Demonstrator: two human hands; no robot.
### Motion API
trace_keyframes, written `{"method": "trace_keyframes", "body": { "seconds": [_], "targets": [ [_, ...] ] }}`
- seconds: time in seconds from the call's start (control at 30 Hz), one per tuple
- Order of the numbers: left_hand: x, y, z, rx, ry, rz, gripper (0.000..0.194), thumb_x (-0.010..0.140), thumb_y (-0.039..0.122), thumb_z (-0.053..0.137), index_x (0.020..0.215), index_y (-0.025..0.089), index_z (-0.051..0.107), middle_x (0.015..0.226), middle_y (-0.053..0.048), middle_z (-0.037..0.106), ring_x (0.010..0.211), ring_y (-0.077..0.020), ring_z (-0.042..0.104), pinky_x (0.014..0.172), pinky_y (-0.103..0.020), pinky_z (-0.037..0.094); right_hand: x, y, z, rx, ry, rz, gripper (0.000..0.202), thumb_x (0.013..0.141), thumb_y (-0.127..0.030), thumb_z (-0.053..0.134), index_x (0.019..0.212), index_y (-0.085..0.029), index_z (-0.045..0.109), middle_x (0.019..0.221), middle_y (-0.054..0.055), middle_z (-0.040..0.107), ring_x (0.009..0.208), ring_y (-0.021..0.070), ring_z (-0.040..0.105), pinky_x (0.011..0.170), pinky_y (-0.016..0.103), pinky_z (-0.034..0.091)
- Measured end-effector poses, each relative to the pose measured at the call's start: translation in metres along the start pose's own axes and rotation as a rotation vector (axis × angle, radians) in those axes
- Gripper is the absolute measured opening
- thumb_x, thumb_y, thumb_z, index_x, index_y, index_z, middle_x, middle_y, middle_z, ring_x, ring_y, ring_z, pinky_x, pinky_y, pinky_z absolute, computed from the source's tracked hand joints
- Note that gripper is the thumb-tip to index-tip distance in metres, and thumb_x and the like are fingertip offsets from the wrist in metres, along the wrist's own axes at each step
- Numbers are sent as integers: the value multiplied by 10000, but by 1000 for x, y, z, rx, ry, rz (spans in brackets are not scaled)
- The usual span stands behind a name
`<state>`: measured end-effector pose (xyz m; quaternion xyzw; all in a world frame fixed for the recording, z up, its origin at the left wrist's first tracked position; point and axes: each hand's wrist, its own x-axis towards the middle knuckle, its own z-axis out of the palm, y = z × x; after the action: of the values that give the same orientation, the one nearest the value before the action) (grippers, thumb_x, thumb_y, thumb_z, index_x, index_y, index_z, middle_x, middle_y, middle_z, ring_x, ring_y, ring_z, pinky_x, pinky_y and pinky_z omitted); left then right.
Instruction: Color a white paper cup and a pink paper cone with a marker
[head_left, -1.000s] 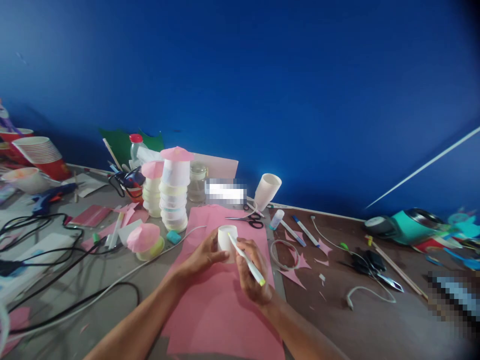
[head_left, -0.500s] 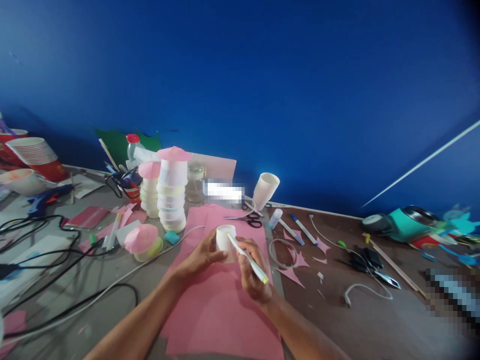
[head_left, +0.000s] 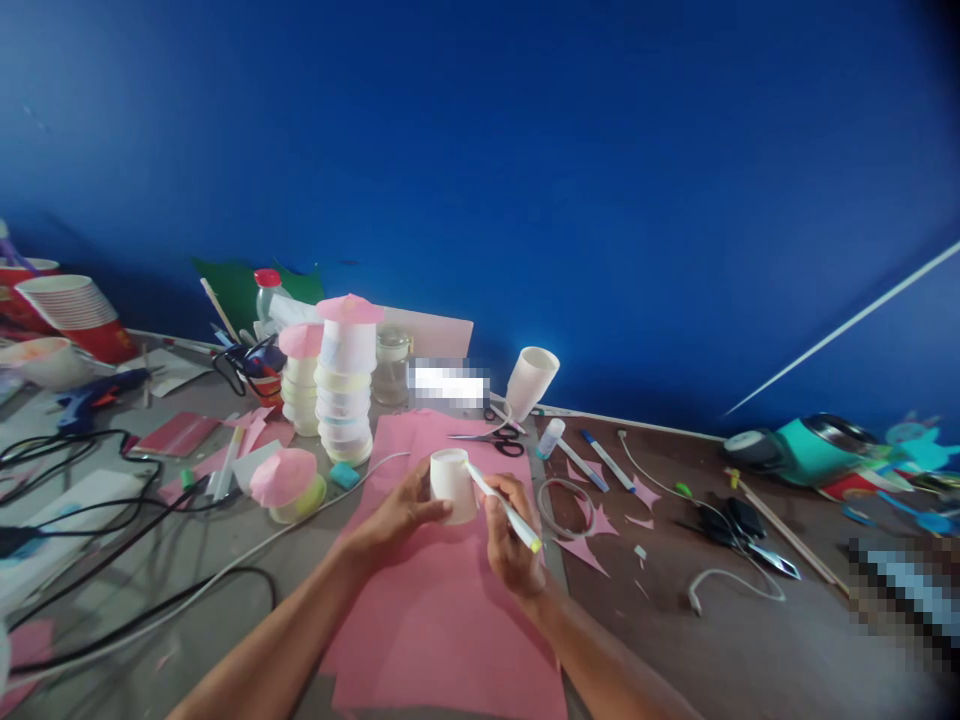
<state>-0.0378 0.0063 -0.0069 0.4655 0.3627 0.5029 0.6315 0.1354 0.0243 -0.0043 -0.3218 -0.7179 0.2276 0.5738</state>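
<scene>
My left hand (head_left: 396, 515) grips a small white paper cup (head_left: 452, 486) from the left, holding it upright over a pink paper sheet (head_left: 442, 610) on the table. A white marker with a yellow-green end (head_left: 504, 508) is in my right hand (head_left: 510, 540), its tip resting against the cup's right side. Both forearms reach in from the bottom of the view.
Stacked cups with pink paper tops (head_left: 345, 380) stand behind the sheet, and a pink-topped cup (head_left: 289, 482) lies to the left. Black scissors (head_left: 495, 441), a tilted white cup (head_left: 531, 382), pens, pink scraps and a white cable (head_left: 720, 585) lie to the right. Black cords (head_left: 112, 520) cross the left side.
The cup has tilted a little in my left hand and my right hand with the marker has shifted slightly right and up along its side.
</scene>
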Motion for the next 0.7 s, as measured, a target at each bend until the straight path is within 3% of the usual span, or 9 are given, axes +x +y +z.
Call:
{"method": "trace_keyframes", "body": {
  "seconds": [0.2, 0.47, 0.7],
  "targets": [
    [0, -1, -1, -11, 13, 19, 507, 755, 355, 774, 1197, 207, 576, 975, -22, 579, 857, -177, 501, 701, -250, 387, 3, 0, 0, -16, 14, 48, 172, 974, -264, 424, 963, -209, 586, 812, 18, 630, 689, 153, 615, 605, 262, 511],
    [1, 2, 1, -85, 31, 9, 522, 740, 326, 772, 1197, 181, 567, 1015, -54, 610, 916, -211, 535, 776, -298, 423, -2, -4, -3, -19, -3, 60, 153, 959, -248, 439, 982, -211, 586, 834, 13, 630, 704, 157, 609, 648, 287, 530],
    [2, 0, -1, -54, 36, 26, 451, 736, 347, 779, 1099, 180, 571, 955, -28, 592, 854, -185, 519, 727, -275, 407, -6, -2, 3, 44, -121, -181, 208, 941, -192, 463, 1124, -218, 559, 1015, 77, 633, 977, 213, 641, 816, 378, 568]
  ]
}}
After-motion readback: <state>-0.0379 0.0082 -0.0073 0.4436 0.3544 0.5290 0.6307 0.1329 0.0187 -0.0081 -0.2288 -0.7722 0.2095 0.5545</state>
